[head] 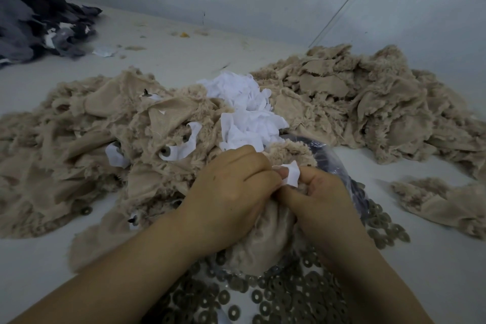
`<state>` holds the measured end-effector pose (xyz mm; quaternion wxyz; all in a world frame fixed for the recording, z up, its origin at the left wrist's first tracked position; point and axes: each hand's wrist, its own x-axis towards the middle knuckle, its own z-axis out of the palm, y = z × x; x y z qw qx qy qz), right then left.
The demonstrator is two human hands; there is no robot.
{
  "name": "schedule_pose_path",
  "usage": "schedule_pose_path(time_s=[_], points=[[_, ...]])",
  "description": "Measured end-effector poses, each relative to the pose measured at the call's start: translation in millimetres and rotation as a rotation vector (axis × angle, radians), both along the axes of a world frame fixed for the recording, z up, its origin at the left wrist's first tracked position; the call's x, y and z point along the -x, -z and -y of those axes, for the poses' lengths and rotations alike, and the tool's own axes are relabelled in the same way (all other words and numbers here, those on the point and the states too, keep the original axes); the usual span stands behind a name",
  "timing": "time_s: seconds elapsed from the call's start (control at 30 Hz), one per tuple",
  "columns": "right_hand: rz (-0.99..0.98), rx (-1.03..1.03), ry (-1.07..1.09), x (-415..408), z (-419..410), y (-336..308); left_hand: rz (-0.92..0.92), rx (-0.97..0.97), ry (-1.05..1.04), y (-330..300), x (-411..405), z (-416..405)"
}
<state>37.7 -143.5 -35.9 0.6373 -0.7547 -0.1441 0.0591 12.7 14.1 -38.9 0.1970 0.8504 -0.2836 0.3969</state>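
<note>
plush piece [263,231]: soft, floppy, light. It's bunched on the bench [36,265], and our left hand [231,192] is curled tight around it.
white patch [292,175]: flimsy scrap on top of the plush. Our right hand [324,192] pinches it; we'd grab its edge.

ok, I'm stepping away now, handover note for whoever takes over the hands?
Left hand: grips the beige plush piece, fingertips at the white patch.
Right hand: pinches that patch against the plush.
Washers lie loose around the forearms; white scraps are heaped beyond the hands.
Done, likely: left pile, where several pieces carry patches.
Left: this piece, then probably the right pile.
</note>
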Motion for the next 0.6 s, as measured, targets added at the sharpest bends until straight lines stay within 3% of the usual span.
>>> schedule_pose_path(time_s=[0.3,0.43,0.6], points=[[0.079,-0.113,0.015,1,-3,4,0.076,-0.001,0.047,13,10,6],[0.077,-0.126,0.002,-2,-1,4,-0.088,0.257,0.096,4,14,2],[0.125,0.068,0.04,-6,3,7,-0.295,0.667,-0.054,-9,18,4]])
